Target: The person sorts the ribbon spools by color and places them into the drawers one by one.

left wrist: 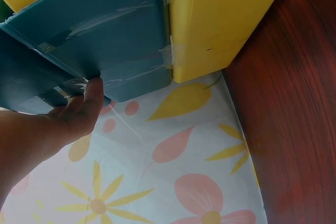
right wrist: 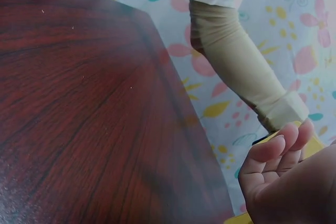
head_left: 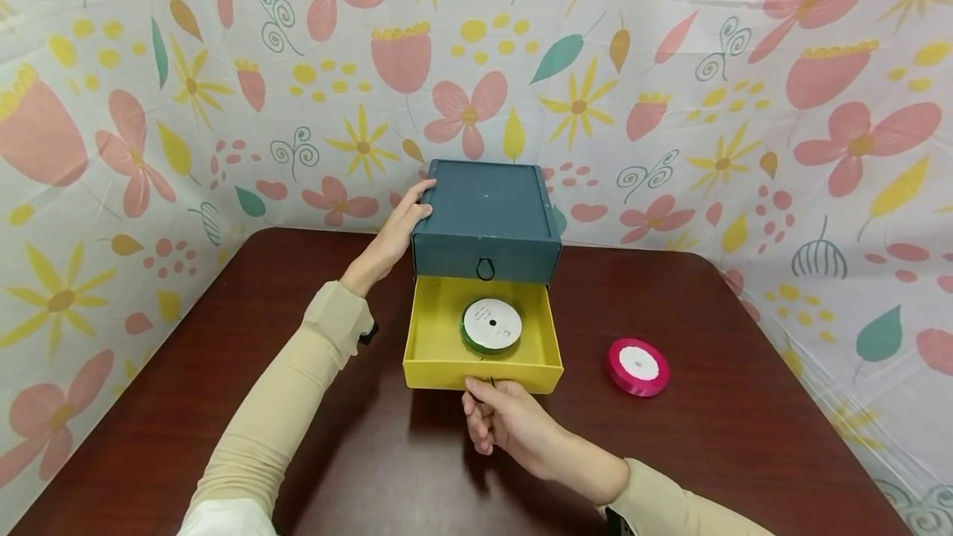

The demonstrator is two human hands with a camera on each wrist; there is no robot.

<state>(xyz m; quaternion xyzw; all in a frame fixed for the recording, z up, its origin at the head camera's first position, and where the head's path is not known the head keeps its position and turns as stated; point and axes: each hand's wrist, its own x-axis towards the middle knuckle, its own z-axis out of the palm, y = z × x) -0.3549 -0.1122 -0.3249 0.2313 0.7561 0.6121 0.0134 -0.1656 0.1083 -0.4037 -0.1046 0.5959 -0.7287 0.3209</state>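
A dark blue drawer box (head_left: 487,205) stands on the table, with a black loop on its front. Below it, a yellow drawer (head_left: 482,376) is pulled out toward me. Inside lies a spool of green ribbon (head_left: 493,326) with a white label facing up. My left hand (head_left: 398,226) rests against the box's upper left edge; the left wrist view shows its fingers touching the blue side (left wrist: 121,40). My right hand (head_left: 517,424) pinches the small black pull loop at the yellow drawer's front, mostly hidden by the thumb. In the right wrist view its other fingers (right wrist: 270,150) are curled.
To the right of the drawer, a spool of bright pink ribbon (head_left: 639,367) lies flat on the dark red wooden table (head_left: 670,453). A flower-patterned cloth (head_left: 469,48) hangs behind the table and along its sides.
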